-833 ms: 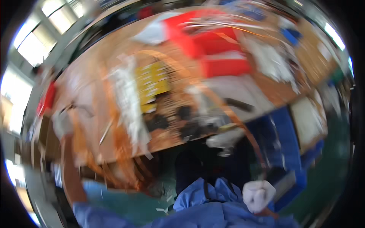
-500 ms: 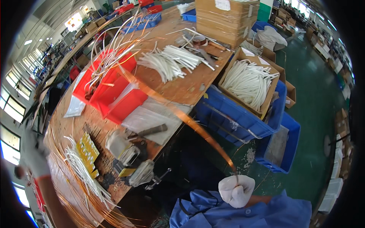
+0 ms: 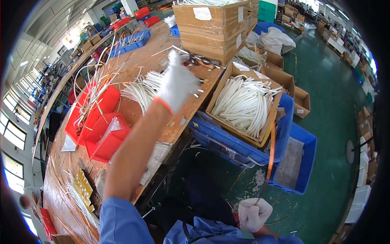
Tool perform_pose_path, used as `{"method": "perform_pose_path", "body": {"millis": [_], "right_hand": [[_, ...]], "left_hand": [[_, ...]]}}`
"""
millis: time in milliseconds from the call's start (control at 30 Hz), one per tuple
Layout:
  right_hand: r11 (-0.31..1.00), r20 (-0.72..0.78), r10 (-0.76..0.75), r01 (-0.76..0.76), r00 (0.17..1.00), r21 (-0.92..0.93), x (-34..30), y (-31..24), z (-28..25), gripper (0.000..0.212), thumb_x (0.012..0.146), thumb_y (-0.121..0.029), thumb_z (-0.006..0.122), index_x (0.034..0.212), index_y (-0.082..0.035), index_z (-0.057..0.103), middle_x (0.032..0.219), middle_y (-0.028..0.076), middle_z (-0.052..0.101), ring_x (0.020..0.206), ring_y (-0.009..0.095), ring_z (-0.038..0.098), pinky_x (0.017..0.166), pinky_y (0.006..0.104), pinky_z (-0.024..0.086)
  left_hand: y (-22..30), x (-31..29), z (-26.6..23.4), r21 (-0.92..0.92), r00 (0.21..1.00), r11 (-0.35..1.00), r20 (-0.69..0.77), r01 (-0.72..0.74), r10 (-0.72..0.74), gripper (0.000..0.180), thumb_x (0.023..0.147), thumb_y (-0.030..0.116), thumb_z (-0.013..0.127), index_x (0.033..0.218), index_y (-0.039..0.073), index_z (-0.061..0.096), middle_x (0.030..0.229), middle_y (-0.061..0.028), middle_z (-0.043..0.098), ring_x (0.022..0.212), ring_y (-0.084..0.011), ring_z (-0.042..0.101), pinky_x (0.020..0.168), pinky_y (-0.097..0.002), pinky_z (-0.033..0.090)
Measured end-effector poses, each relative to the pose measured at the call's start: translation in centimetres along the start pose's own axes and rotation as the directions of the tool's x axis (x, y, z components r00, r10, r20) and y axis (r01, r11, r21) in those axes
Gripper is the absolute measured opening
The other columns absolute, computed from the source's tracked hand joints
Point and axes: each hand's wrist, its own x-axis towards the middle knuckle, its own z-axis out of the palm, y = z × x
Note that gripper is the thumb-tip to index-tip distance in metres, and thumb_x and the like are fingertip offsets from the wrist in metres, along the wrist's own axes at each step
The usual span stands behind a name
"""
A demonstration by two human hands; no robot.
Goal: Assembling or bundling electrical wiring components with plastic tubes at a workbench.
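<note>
My right hand (image 3: 255, 214), in a white glove, is closed in front of my body around the lower end of a flat copper strip (image 3: 271, 156). The strip rises from the fist and passes in front of the blue crate. My left arm stretches across the workbench (image 3: 140, 53). Its white-gloved hand (image 3: 176, 85) is over the far right part of the bench, above white sleeving tubes (image 3: 138, 94) and beside some dark hand tools (image 3: 203, 62). That hand is smeared by motion, and whether it holds anything is hidden.
Red bins (image 3: 106, 136) with wires stand left of my arm. A carton of white tubes (image 3: 243, 105) rests on a blue crate (image 3: 227, 142), with another blue crate (image 3: 302, 171) beyond. A large taped carton (image 3: 211, 32) stands at the bench's far end. Copper wires (image 3: 61, 195) lie at the near left.
My left hand has swung from the far left to over the bench's far right. The copper strip, earlier slanting up left over the bench, now stands steeply beside the crate. The view has shifted.
</note>
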Motion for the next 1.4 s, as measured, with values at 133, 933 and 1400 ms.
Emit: {"method": "perform_pose_path", "body": {"millis": [133, 933, 1400], "right_hand": [[0.899, 0.224, 0.395, -0.324, 0.891, -0.296, 1.2, 0.0, -1.0, 0.021, 0.103, -0.003, 0.063, 0.111, 0.001, 0.082, 0.067, -0.001, 0.065, 0.057, 0.004, 0.054, 0.054, 0.0241, 0.043], [0.928, 0.863, 0.36, -0.041, 0.355, -0.37, -5.8, 3.3, 16.3, 0.012, 0.1, -0.004, 0.073, 0.11, 0.002, 0.078, 0.074, 0.01, 0.072, 0.062, 0.012, 0.069, 0.058, 0.0294, 0.053], [0.832, 0.737, 0.517, -0.052, 0.435, -0.553, -4.5, 6.4, 15.9, 0.016, 0.106, -0.006, 0.066, 0.112, 0.004, 0.076, 0.073, 0.004, 0.07, 0.062, 0.008, 0.065, 0.06, 0.0252, 0.051]], "left_hand": [[-3.2, -18.7, 11.6, -0.06, 0.923, 0.93, 0.156, 0.364, -0.351, 0.088, 0.107, 0.072, 0.05, 0.145, -0.007, 0.052, 0.13, -0.0242, 0.071, 0.111, -0.0436, 0.074, 0.099, -0.0565, 0.059], [-8.1, -52.6, -1.3, -0.243, 0.586, 0.839, -0.803, -0.486, 0.107, 0.067, 0.114, 0.07, 0.031, 0.075, 0.016, 0.043, 0.054, 0.0062, 0.02, 0.038, -0.0117, 0.021, 0.04, -0.033, 0.017], [1.5, -72.8, -26.9, 0.4, 0.407, -0.127, -0.764, 0.908, 0.5, 0.036, 0.103, 0.011, 0.062, 0.136, 0.021, 0.072, 0.099, -0.016, 0.074, 0.099, -0.0388, 0.075, 0.087, -0.0501, 0.058]]}}
